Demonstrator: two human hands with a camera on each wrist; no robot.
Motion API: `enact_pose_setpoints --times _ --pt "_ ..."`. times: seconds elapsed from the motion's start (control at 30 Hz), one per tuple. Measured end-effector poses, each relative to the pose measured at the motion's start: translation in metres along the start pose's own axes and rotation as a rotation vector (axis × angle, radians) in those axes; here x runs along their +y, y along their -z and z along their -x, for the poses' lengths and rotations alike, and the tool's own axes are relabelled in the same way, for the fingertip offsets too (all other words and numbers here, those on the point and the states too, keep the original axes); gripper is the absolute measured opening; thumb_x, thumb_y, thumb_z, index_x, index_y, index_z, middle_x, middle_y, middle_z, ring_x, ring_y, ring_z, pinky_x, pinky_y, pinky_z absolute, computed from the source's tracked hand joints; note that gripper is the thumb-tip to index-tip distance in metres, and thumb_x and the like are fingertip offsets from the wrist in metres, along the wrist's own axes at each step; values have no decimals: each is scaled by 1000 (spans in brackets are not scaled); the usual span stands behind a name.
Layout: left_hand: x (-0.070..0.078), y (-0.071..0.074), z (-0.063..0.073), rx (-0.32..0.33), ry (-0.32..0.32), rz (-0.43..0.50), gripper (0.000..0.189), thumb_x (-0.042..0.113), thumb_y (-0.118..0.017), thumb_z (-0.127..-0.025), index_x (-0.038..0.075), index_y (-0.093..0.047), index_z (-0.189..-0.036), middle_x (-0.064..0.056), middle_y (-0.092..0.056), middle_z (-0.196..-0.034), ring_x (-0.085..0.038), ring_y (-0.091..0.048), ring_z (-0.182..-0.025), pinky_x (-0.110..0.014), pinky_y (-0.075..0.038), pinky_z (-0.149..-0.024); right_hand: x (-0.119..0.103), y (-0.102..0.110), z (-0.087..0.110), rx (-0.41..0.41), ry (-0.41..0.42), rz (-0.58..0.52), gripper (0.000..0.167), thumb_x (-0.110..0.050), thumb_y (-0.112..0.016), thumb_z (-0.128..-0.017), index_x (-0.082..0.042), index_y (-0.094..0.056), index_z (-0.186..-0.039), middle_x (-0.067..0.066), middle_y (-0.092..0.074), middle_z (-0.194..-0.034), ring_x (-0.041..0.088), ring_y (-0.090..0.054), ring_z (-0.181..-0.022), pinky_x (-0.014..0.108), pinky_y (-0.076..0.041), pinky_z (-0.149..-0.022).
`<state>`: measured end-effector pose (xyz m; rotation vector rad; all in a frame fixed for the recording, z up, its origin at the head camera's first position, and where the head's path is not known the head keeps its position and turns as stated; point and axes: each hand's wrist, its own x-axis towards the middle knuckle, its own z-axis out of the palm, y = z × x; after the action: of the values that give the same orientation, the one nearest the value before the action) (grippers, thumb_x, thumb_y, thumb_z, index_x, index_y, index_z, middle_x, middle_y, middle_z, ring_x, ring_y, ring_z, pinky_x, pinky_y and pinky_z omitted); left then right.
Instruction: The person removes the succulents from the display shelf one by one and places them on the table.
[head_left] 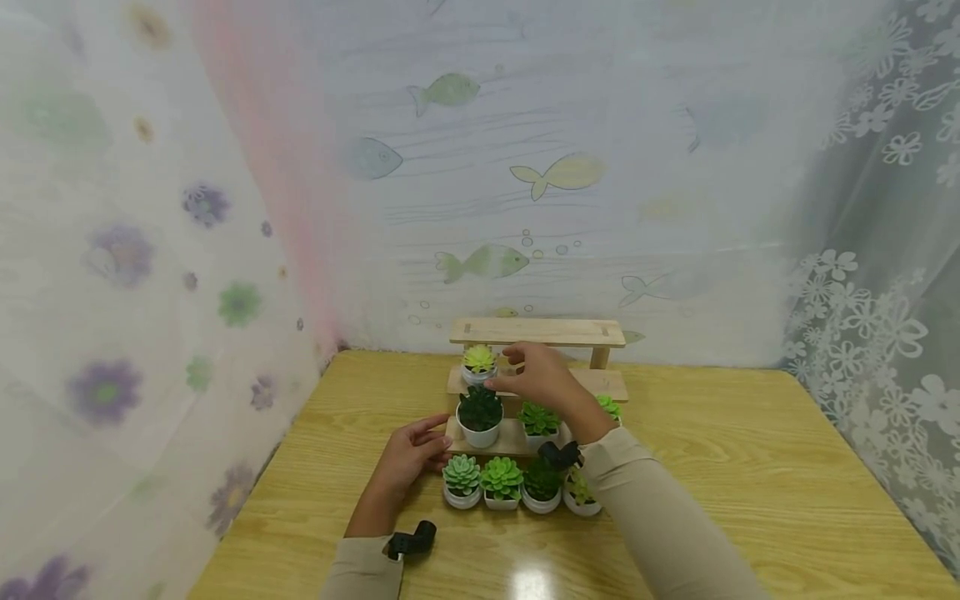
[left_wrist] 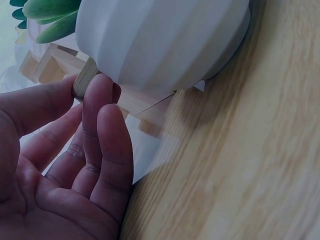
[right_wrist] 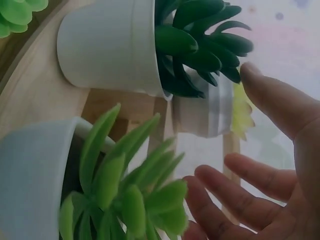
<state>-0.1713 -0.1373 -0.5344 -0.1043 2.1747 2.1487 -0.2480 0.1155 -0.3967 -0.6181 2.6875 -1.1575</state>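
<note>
My left hand (head_left: 405, 457) pinches the left end of the lowest board of a tiered wooden plant stand (head_left: 536, 331). The left wrist view shows thumb and fingers at the board's end (left_wrist: 85, 80), beside a ribbed white pot (left_wrist: 165, 45). Over the stand's left side, my right hand (head_left: 542, 379) has its fingers spread and holds nothing. Nearest to it are a yellow-green succulent (head_left: 478, 358) in a white pot on the middle board and a dark green succulent (head_left: 480, 408) on the lowest board. The right thumb is close to the dark leaves (right_wrist: 210, 55); contact is unclear.
Also on the lowest board are a bright green succulent (head_left: 538, 419) and another (head_left: 609, 407) partly behind the right arm. Several potted succulents, one a pale green plant (head_left: 462, 473), stand in a row before the stand on the wooden table (head_left: 712, 467). Patterned curtains hang behind.
</note>
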Motion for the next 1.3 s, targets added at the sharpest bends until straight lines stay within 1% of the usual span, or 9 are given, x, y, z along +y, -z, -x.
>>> enact_pose_setpoints --times 0.13,0.3,0.43,0.6,0.8,1.0,1.3 --pt "0 0 0 -5 0 0 50 8 -71 -98 6 -58 -147 -14 -75 -114 -15 -74 -79 -29 -63 -69 1 -5 -6 5 8 9 73 -46 -81 -89 -9 -58 -147 14 -63 -142 34 -63 -126 51 -57 -98" --pt "0 0 -1 -2 9 3 50 8 -71 -98 6 -59 -146 -14 -75 -113 -16 -74 -80 -30 -63 -69 0 -11 -12 10 6 19 73 -48 -80 -89 -10 -57 -147 13 -63 -141 31 -63 -125 50 -57 -99" --pt "-1 3 -4 -6 12 11 50 8 -72 -97 7 -59 -146 -14 -75 -113 -16 -74 -80 -30 -63 -70 -4 -14 -17 14 -7 24 72 -47 -80 -89 -9 -58 -147 12 -64 -140 30 -63 -126 50 -57 -99" --pt "-1 4 -7 -5 12 17 50 8 -72 -97 7 -59 -146 -14 -75 -114 -16 -74 -80 -31 -64 -70 -8 -19 -23 25 -7 29 71 -44 -81 -89 -8 -59 -146 13 -66 -135 30 -64 -123 49 -57 -98" --pt "-2 7 -12 -13 11 21 50 8 -72 -98 6 -59 -146 -14 -75 -114 -16 -74 -80 -30 -63 -70 -6 -24 -31 35 -10 20 71 -43 -81 -89 -6 -58 -145 14 -66 -133 31 -64 -122 49 -57 -98" --pt "-3 8 -12 -18 1 19 50 9 -71 -98 5 -58 -147 -14 -75 -114 -16 -74 -80 -30 -63 -70 -4 -26 -33 45 -22 19 73 -44 -83 -88 -6 -58 -145 14 -66 -133 31 -64 -122 49 -57 -98" --pt "-3 7 -11 -11 25 24 53 8 -72 -97 6 -57 -148 -12 -75 -113 -15 -74 -80 -30 -63 -70 -2 -29 -37 60 -13 16 73 -42 -84 -87 -6 -59 -145 12 -66 -133 30 -64 -122 47 -58 -97"
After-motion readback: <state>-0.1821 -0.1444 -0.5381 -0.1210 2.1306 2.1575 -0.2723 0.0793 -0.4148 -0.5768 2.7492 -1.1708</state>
